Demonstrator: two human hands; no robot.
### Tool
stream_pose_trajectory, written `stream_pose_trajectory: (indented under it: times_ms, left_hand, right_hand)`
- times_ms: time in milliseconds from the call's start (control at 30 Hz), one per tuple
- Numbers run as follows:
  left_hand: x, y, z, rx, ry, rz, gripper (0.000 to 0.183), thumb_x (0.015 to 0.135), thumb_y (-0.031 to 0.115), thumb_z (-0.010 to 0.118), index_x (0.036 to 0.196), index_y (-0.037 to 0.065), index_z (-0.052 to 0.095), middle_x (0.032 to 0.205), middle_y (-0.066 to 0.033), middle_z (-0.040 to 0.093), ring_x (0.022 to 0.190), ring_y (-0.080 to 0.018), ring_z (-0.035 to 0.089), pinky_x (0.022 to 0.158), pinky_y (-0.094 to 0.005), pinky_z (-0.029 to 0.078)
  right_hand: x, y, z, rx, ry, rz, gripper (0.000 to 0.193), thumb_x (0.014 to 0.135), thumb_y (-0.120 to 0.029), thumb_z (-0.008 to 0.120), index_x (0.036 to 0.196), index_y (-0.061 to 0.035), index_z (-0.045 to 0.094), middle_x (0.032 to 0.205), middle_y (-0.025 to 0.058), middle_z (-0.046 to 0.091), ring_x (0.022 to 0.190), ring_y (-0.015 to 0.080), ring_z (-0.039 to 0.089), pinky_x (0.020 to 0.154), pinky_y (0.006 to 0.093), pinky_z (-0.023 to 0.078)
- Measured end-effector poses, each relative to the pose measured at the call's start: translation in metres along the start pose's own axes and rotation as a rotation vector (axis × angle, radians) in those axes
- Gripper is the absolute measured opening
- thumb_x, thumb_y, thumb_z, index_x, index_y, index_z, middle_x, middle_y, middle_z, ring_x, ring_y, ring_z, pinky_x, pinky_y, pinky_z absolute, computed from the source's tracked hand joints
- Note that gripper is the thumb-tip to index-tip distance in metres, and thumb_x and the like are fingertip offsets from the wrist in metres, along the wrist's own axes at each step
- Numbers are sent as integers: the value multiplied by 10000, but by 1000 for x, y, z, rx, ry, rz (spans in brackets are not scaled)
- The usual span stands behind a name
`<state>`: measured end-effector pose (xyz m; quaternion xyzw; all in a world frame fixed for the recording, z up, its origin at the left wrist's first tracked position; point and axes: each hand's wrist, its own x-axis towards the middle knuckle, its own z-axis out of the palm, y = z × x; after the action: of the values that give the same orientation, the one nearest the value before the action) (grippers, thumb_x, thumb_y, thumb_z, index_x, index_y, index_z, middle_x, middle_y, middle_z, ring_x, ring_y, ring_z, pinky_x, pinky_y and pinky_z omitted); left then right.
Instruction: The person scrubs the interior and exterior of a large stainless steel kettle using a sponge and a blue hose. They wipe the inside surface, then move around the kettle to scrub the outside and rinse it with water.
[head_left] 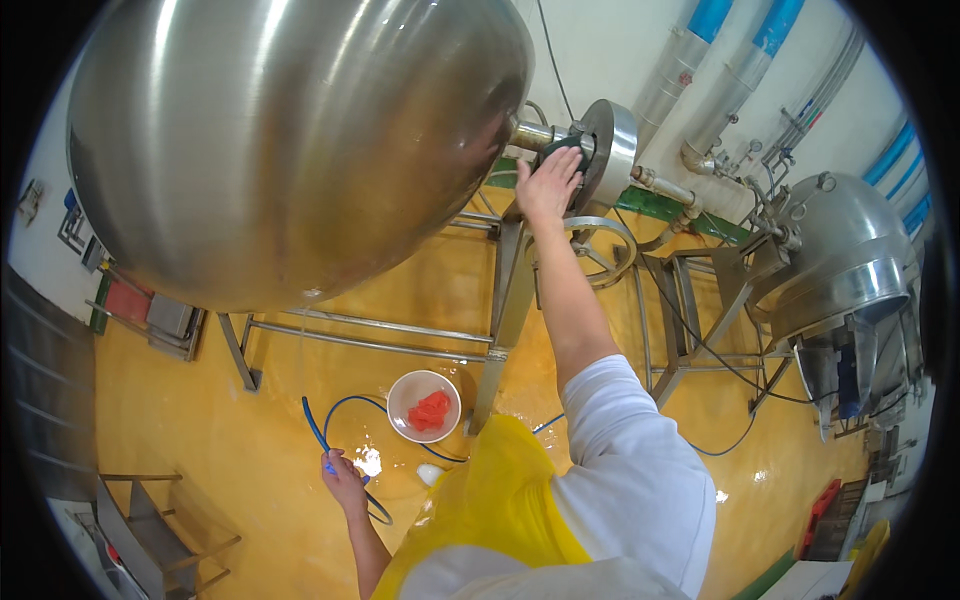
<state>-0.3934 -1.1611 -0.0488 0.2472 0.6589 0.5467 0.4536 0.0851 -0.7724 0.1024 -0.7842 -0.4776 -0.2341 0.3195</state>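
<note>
One sponge (563,150) under right hand (548,185)

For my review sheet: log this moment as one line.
right hand: dark pad on kettle hub | left hand: grips blue hose

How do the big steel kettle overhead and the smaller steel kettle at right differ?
The large round steel kettle fills the upper left, close by, its smooth underside showing; the smaller steel kettle stands farther right, tilted on its frame. The right hand reaches only the large one's pivot. Both are polished steel.
</note>
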Motion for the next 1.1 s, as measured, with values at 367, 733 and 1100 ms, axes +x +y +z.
stream_pose_trajectory:
  times_ms: [367,733,1100]
  left_hand:
    - [-5,-12,-2,109,-79,-59,245,1076,290,469,947,96,543,604,80,367,469,-13,330,385,-218,253]
    - [-20,-9,16,201,-129,-43,257,1081,309,460,943,107,541,614,74,385,483,-13,345,399,-215,268]
    - [-18,-32,48,85,-103,-47,260,1079,310,454,945,105,540,630,71,391,478,-20,354,389,-203,303]
  right_hand:
    - [-18,-33,-2,-184,-140,-310,821,896,-266,603,1517,134,245,1608,330,202,1516,457,178,1225,542,183]
    - [64,-2,-8,-118,-6,-550,462,875,-92,569,1324,15,553,1317,178,604,1282,299,548,1078,451,423]
    - [68,39,-89,-162,-205,-657,117,885,-49,558,968,-87,631,821,168,714,805,333,731,679,438,601]
